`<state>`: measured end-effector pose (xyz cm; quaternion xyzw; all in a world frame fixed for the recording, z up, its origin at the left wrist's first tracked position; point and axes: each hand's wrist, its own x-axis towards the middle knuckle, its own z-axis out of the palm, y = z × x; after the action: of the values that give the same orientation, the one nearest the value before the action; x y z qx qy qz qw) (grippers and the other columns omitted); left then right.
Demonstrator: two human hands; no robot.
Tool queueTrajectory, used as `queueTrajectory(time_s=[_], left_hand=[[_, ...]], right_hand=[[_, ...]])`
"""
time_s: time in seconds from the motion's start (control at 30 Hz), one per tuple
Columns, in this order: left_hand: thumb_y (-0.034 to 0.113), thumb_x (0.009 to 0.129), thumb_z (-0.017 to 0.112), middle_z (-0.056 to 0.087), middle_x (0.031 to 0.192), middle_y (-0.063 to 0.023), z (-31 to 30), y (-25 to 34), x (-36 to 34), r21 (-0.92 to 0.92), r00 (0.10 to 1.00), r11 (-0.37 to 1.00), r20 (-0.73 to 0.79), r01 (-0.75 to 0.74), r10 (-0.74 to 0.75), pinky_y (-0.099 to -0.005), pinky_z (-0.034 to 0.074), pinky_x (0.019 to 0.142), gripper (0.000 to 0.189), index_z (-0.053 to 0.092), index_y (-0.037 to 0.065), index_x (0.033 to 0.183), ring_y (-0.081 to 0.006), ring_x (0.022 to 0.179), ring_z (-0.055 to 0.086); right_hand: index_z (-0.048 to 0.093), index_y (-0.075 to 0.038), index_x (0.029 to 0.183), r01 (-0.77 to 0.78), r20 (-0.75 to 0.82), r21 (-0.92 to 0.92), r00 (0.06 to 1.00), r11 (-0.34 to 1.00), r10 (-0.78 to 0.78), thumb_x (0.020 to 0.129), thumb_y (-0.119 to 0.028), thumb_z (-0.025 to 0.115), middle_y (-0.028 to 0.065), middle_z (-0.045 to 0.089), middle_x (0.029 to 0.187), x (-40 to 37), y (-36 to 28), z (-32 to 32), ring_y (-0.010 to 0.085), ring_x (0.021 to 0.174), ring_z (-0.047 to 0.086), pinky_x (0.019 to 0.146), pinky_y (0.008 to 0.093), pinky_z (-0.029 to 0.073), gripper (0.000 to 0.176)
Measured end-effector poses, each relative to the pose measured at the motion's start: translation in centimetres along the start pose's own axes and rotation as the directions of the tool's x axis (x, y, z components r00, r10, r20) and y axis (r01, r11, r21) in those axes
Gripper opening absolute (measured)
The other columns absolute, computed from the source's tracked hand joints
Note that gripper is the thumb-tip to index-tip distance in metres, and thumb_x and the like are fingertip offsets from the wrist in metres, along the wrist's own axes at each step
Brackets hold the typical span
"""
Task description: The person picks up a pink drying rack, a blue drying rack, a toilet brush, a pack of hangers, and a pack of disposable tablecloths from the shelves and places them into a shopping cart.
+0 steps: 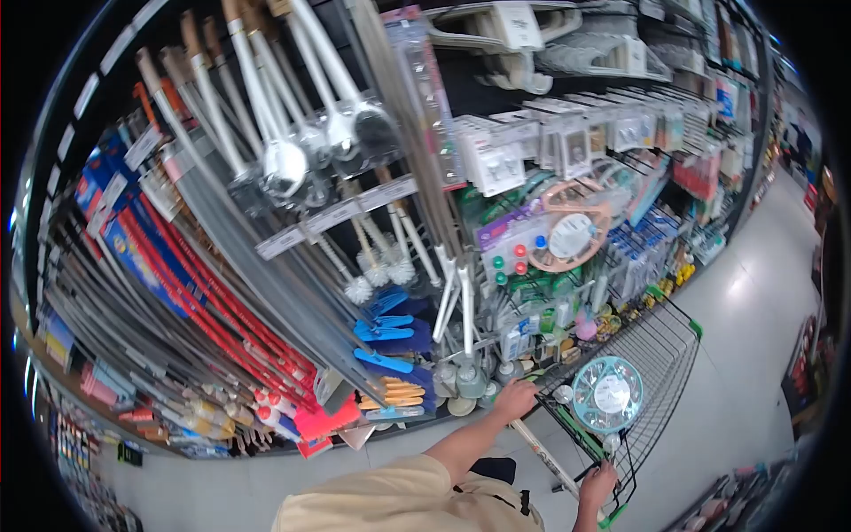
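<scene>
While the left hand (pixel 516 399) and right hand (pixel 598 483) each have a closed grip on the cart handle (pixel 567 424), the wire cart (pixel 665 346) stands on the floor (pixel 753 301) beside the shelf (pixel 337 213); even pushing should steer it clear.

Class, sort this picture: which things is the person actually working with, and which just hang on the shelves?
In use: left hand and right hand gripping the cart handle; wire cart; round teal dish inside it.
Just about: hanging ladles; bottle brushes; long red packs.
</scene>
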<state>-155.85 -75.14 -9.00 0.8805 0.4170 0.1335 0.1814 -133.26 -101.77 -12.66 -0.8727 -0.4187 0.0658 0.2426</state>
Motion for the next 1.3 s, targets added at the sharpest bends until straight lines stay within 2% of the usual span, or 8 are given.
queueTrajectory(time_s=[0.1, 0.23, 0.4, 0.47, 0.83, 1.07, 1.13, 1.3], left_hand=[[0.012, 0.086, 0.057, 0.069, 0.113, -0.0081, 0.2, -0.4, 1.2, 0.012, 1.000, 1.000, 0.025, -0.018, 0.018, -0.0431, 0.037, 0.108, 0.018, 0.070, 0.009, 0.098, -0.0237, 0.116, 0.061], [0.015, 0.088, 0.056, 0.069, 0.108, -0.0052, 1.1, -0.7, 2.8, 0.057, 0.998, 0.998, -0.064, -0.016, 0.020, -0.0429, 0.039, 0.106, 0.020, 0.070, 0.010, 0.101, -0.0227, 0.110, 0.063], [0.014, 0.088, 0.056, 0.069, 0.110, -0.0060, 1.3, -0.6, 5.0, 0.056, 1.000, 0.998, -0.013, -0.004, 0.004, -0.0418, 0.039, 0.106, 0.020, 0.070, 0.010, 0.101, -0.0228, 0.110, 0.063], [0.015, 0.089, 0.055, 0.069, 0.114, -0.0066, 1.3, -0.4, 6.0, 0.048, 1.000, 0.999, 0.017, 0.012, -0.013, -0.0431, 0.037, 0.108, 0.021, 0.069, 0.011, 0.103, -0.0223, 0.115, 0.061], [0.018, 0.090, 0.054, 0.068, 0.121, -0.0049, 2.8, 0.7, 13.6, 0.051, 0.995, 0.999, 0.095, 0.010, -0.015, -0.0444, 0.034, 0.111, 0.023, 0.070, 0.013, 0.106, -0.0204, 0.122, 0.058], [0.017, 0.091, 0.056, 0.067, 0.122, -0.0054, 3.7, 2.1, 19.1, 0.051, 0.997, 0.998, 0.069, -0.034, 0.030, -0.0443, 0.034, 0.110, 0.022, 0.070, 0.011, 0.107, -0.0216, 0.122, 0.058], [0.016, 0.091, 0.056, 0.067, 0.122, -0.0058, 4.1, 2.5, 20.9, 0.054, 0.997, 0.998, 0.070, -0.045, 0.042, -0.0443, 0.035, 0.110, 0.022, 0.070, 0.011, 0.107, -0.0218, 0.122, 0.058], [0.017, 0.089, 0.058, 0.069, 0.117, -0.0058, 5.0, 3.6, 24.3, 0.057, 0.996, 0.995, -0.003, -0.087, 0.087, -0.0435, 0.037, 0.108, 0.020, 0.072, 0.012, 0.102, -0.0220, 0.117, 0.061]], right_hand=[[0.063, 0.005, 0.108, -0.023, -0.002, 0.005, 1.000, 1.000, 0.023, 0.082, -0.002, 0.057, 0.0212, 0.063, 0.108, 0.9, -1.2, -1.0, 0.0398, 0.110, 0.054, 0.102, 0.0478, 0.040, 0.027], [0.065, 0.006, 0.109, -0.038, -0.020, 0.075, 0.999, 0.996, 0.039, 0.082, -0.002, 0.056, 0.0212, 0.064, 0.109, 2.3, -1.1, -1.1, 0.0397, 0.112, 0.053, 0.104, 0.0477, 0.040, 0.029], [0.065, 0.006, 0.110, -0.040, -0.009, 0.077, 0.999, 0.996, 0.041, 0.082, -0.001, 0.056, 0.0212, 0.064, 0.109, 4.4, -0.6, -0.8, 0.0397, 0.111, 0.053, 0.103, 0.0479, 0.040, 0.030], [0.066, 0.003, 0.107, -0.021, -0.051, 0.072, 0.998, 0.997, 0.025, 0.083, 0.000, 0.058, 0.0203, 0.066, 0.107, 5.4, 0.0, -0.4, 0.0394, 0.109, 0.055, 0.100, 0.0474, 0.043, 0.025], [0.066, 0.003, 0.107, -0.045, -0.060, 0.060, 0.997, 0.997, 0.048, 0.081, -0.001, 0.058, 0.0215, 0.064, 0.104, 11.9, 1.3, -0.7, 0.0398, 0.106, 0.056, 0.102, 0.0492, 0.040, 0.028], [0.067, 0.001, 0.105, -0.086, -0.104, 0.070, 0.990, 0.994, 0.093, 0.081, 0.000, 0.058, 0.0209, 0.065, 0.105, 16.7, 2.9, -0.4, 0.0393, 0.108, 0.056, 0.100, 0.0483, 0.042, 0.026], [0.066, 0.002, 0.106, -0.071, -0.098, 0.062, 0.992, 0.996, 0.077, 0.080, 0.000, 0.058, 0.0206, 0.065, 0.103, 18.0, 3.0, -0.8, 0.0380, 0.106, 0.057, 0.103, 0.0483, 0.040, 0.027], [0.066, 0.002, 0.105, -0.077, -0.124, 0.065, 0.989, 0.995, 0.085, 0.080, -0.001, 0.058, 0.0205, 0.065, 0.101, 21.0, 3.9, -1.1, 0.0379, 0.104, 0.058, 0.103, 0.0482, 0.040, 0.027]])
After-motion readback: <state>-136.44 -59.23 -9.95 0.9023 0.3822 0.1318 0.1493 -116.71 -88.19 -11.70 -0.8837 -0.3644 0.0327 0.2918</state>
